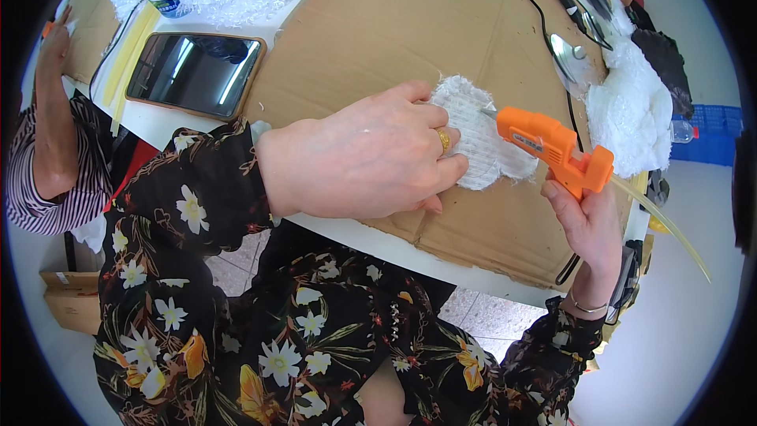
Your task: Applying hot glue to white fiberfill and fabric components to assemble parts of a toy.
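As the left hand (367, 150), grip unclear, is touching fabric (482, 140), the right hand (590, 225) is grasping a glue gun (546, 139) slanting nozzle-first up-left.

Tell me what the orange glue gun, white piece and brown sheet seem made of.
Orange glue gun: likely moulded plastic, smooth with a slight sheen.
White piece: probably fabric, matte, ribbed, with frayed edges; fibre unclear.
Brown sheet: apparently cardboard, matte, with creases.

Pale floor tiles (493, 314) lie brightly lit below a white table (402, 255).
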`<state>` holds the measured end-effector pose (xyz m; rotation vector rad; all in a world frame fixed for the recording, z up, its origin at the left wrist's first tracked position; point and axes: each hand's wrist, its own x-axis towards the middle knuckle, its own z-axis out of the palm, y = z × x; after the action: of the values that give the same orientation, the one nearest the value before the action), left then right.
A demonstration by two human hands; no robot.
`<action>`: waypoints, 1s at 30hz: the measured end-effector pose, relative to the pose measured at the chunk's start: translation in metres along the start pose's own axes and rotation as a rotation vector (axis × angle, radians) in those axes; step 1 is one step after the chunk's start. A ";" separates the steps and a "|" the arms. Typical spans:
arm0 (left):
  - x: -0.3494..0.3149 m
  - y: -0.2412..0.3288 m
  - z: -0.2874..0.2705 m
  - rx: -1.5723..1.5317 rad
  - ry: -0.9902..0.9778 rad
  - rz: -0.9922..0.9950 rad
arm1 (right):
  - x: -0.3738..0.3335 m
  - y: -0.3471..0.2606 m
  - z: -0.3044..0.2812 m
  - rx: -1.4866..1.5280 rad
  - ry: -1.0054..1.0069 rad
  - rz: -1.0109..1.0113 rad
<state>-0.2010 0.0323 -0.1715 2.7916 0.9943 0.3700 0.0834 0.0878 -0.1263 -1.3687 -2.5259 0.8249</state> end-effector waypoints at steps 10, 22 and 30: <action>-0.002 -0.004 -0.002 -0.028 0.007 -0.001 | 0.019 -0.017 0.005 0.021 -0.014 -0.050; -0.001 -0.006 0.001 0.019 0.171 0.031 | 0.023 -0.022 0.005 0.026 0.006 -0.081; 0.005 -0.005 0.002 0.031 0.187 0.030 | 0.024 -0.019 0.004 0.061 -0.003 -0.082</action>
<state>-0.2001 0.0393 -0.1735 2.8435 1.0035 0.6352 0.0546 0.0972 -0.1218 -1.2385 -2.5181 0.8809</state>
